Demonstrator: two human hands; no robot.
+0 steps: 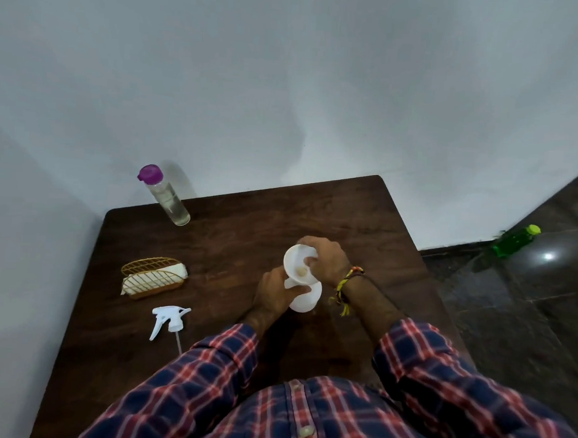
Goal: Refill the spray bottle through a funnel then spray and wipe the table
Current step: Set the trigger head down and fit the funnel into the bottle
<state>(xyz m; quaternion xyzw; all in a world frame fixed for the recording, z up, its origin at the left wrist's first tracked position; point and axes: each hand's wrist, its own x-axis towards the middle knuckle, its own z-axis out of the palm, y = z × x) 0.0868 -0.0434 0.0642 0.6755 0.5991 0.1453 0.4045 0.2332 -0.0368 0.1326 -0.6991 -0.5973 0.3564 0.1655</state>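
Note:
A white spray bottle body stands on the dark wooden table, and my left hand grips it near the neck. A white funnel sits in the bottle's mouth; my right hand holds the funnel's rim, thumb inside the cone. The white trigger sprayer head with its dip tube lies on the table at the left front. At the table's back left corner stands a clear bottle of liquid with a purple cap. A folded white cloth rests in a gold wire holder.
White walls close off the table's back and left sides. A green bottle with a yellow-green cap lies on the dark tiled floor at the right, by the wall. The gold wire holder sits at the table's left.

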